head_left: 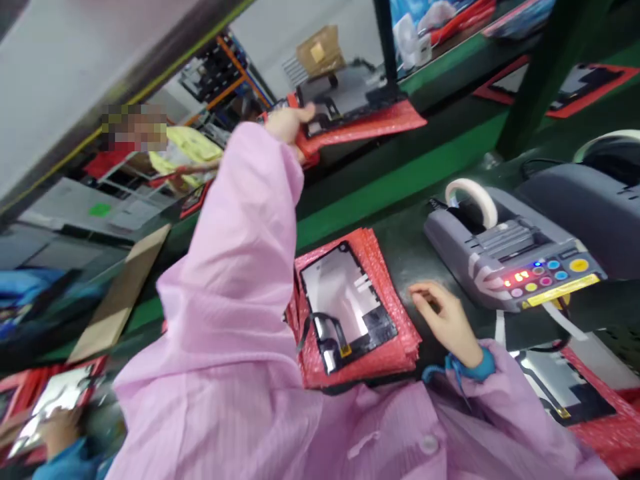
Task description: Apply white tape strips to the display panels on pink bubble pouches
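My left hand [289, 124] reaches far forward, thumb on top, gripping the left edge of a display panel [350, 93] with red bubble wrap [370, 128] under it. Close to my body lies a stack of red bubble-wrap bags [395, 313], and on top of it rests another display panel [335, 293] with a black border and a ribbon cable. Beside that stack, on its right, my right hand [445, 317] hovers or rests with fingers loosely curled and a gap at the thumb. Nothing shows in it.
A grey tape dispenser [510, 247] with a lit display stands at right, a second dispenser [590, 200] behind it. More panels on red wrap [565, 387] lie lower right. A green post [545, 80] rises at upper right. A co-worker's hand [60, 427] is at lower left; another person stands further back.
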Motion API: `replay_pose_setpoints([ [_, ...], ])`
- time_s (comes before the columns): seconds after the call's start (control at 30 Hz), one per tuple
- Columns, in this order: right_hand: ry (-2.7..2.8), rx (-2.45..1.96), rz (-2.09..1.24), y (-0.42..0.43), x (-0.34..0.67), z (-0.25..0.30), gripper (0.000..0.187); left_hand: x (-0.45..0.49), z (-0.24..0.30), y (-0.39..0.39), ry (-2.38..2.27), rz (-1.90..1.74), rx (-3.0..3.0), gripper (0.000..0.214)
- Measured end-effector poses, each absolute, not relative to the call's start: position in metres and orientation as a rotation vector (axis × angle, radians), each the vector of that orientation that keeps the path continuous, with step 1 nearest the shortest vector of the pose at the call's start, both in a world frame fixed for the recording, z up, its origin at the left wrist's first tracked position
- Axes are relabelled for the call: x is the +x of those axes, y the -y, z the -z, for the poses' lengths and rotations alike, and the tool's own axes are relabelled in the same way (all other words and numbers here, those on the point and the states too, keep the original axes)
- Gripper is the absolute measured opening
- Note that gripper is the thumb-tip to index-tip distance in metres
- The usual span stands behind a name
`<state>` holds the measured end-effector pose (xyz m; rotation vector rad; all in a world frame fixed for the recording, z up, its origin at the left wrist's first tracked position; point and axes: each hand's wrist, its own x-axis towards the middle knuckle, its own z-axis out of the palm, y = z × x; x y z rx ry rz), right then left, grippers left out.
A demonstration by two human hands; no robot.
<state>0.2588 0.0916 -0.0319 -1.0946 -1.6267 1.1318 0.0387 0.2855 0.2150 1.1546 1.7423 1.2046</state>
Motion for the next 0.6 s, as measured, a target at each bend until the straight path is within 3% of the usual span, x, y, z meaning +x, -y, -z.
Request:
replay_pose_setpoints([
  [0.17, 2.385, -0.415, -0.907, -0.079, 0.234, -0.040, 0.031, -0.013, -0.260, -0.151, -1.394, -1.621, 0.896, 0.031],
  [0.27, 2.688, -0.049, -0.811, -0.070, 0.186, -0.047, 0.036, -0.033, -0.257, -0.081, -1.376, -1.851, 0.795, 0.025],
  [0.47, 2.784, -0.089, -0.587, -0.078, 0.129, -0.017, 0.036, -0.061, -0.216, 0.016, -1.378, -1.793, 0.832, 0.039],
  [0.6, 2.732, -0.230, -0.658, -0.089, 0.133, -0.015, 0.041, -0.073, -0.184, 0.050, -1.363, -1.837, 0.770, 0.025],
])
